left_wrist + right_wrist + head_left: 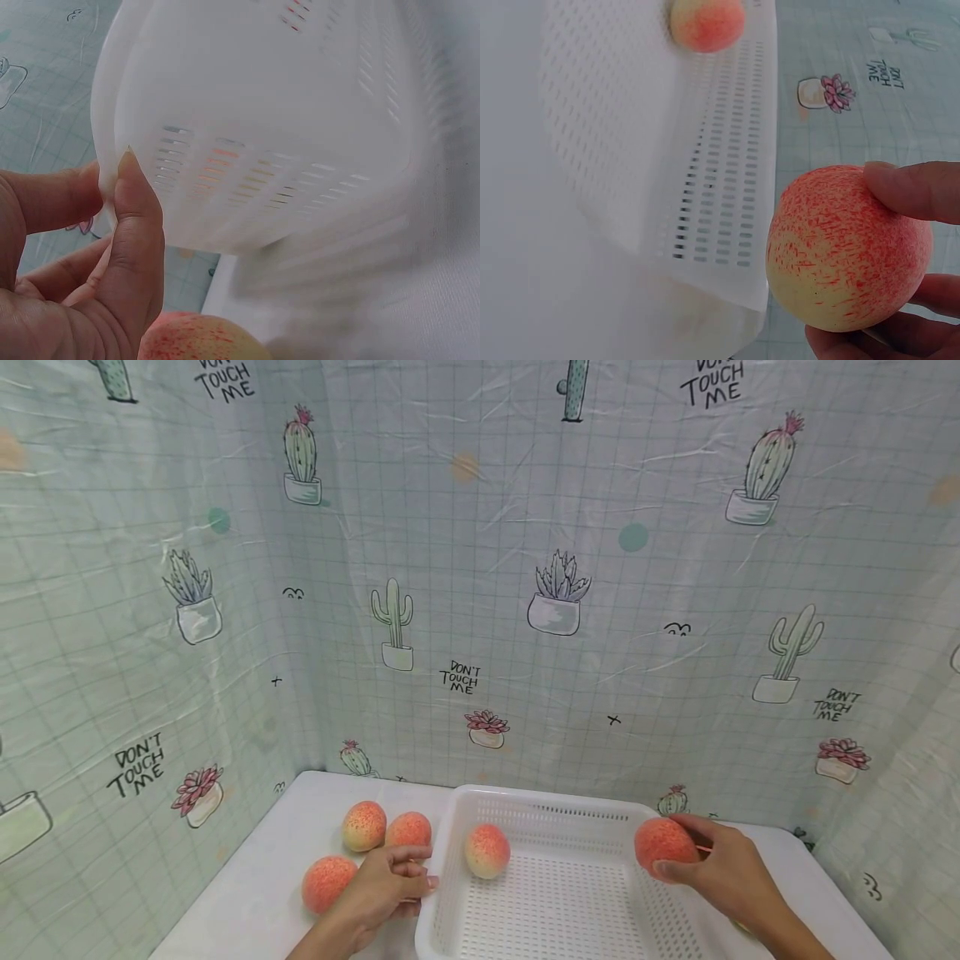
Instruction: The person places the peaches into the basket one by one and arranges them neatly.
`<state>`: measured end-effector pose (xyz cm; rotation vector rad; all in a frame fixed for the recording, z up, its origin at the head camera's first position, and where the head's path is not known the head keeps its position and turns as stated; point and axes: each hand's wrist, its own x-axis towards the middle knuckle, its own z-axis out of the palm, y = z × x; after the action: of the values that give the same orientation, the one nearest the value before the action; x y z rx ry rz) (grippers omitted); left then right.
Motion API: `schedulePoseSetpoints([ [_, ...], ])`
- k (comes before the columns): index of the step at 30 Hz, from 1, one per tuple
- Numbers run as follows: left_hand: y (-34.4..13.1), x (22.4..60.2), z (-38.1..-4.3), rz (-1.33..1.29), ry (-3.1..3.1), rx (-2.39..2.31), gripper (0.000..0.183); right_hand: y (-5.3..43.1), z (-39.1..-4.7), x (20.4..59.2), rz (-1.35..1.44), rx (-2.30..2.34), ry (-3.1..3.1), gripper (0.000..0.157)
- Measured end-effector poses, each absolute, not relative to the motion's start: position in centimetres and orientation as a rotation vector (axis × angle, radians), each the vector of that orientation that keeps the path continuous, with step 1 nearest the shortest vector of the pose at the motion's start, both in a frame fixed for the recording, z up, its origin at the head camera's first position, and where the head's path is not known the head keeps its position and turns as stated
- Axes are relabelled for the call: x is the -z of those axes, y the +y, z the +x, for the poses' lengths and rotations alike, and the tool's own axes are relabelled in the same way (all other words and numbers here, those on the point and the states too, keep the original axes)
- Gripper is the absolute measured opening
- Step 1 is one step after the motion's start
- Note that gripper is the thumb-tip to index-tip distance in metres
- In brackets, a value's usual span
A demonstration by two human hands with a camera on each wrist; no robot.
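My right hand (pixel 723 860) grips a peach (pixel 663 849) over the right side of a white perforated basket (pixel 555 802). In the right wrist view this peach (pixel 847 255) is red-flecked and yellow at its lower part, with thumb and fingers about it. The basket's left rim is pinched between the thumb and a finger of my left hand (pixel 386 889), as the left wrist view shows at the basket wall (pixel 247 82). Inside the basket, near its left wall, lies another peach (pixel 487 852).
On the white table (pixel 247 893), left of the basket, lie a peach (pixel 364 826), a second peach (pixel 408 831) partly behind my left hand, and a third peach (pixel 327 885) nearer. Something yellowish shows under my right forearm. A cactus-print curtain (pixel 480 568) stands behind the table.
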<state>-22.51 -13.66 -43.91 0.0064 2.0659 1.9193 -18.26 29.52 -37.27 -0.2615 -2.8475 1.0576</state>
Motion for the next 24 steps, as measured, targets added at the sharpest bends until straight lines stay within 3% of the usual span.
schedulePoseSetpoints([
  [24, -13.8, 44.0, -22.4, 0.056, 2.06, -1.927, 0.062, 28.1, -18.7, 37.1, -0.238, -1.077, -2.856, 0.091],
])
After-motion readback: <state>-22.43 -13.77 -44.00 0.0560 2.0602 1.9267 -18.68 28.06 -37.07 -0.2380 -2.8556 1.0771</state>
